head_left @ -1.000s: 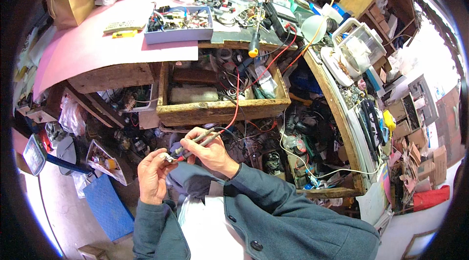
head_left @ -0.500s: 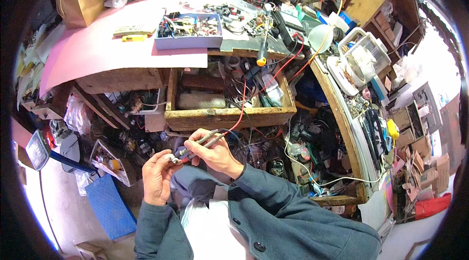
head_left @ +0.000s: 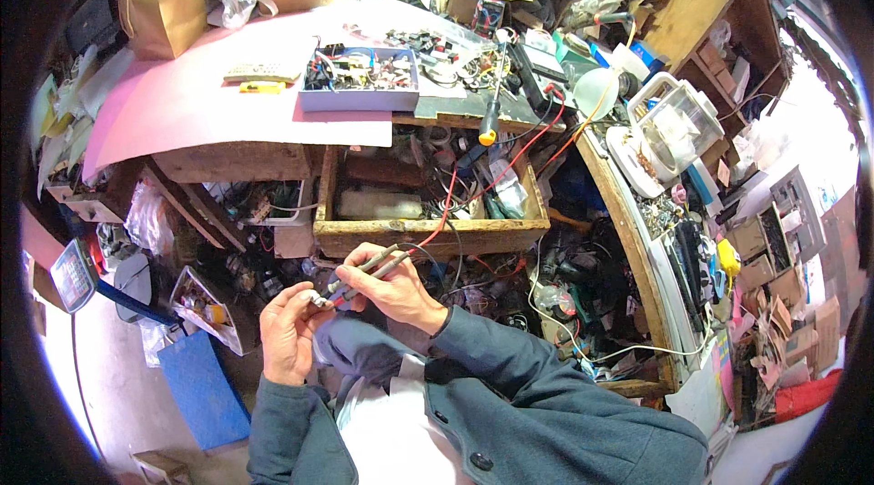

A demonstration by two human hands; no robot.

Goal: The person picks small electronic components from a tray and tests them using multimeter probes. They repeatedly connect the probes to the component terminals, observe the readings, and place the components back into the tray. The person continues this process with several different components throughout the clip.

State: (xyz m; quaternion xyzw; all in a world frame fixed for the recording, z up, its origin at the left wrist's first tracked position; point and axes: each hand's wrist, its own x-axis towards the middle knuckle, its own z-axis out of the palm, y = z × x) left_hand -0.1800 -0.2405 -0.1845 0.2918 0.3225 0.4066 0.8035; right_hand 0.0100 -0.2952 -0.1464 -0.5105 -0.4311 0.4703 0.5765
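Note:
Pinched in the fingertips of my left hand (head_left: 286,337) is a small whitish, metallic-looking part (head_left: 316,299), too small to name. My right hand (head_left: 401,294) is closed around a pair of test probes (head_left: 371,265), held side by side like a pen. Their tips point down-left at the small part; whether they touch it I cannot tell. A red test lead (head_left: 447,210) and a dark one run from the probes up over the open wooden drawer (head_left: 428,235). Both hands are above my lap, in front of that drawer.
On the pink-covered bench (head_left: 187,125) stand a lilac box (head_left: 360,101) of small parts, a remote control (head_left: 261,72) and a yellow cutter (head_left: 262,87). A screwdriver (head_left: 490,125) pokes over the bench edge. Cluttered shelves and cartons (head_left: 763,257) fill the right side.
The view has shifted slightly, so the bench and its things appear a little farther right. My hands keep nearly the same pose, with the probes still angled at the small part.

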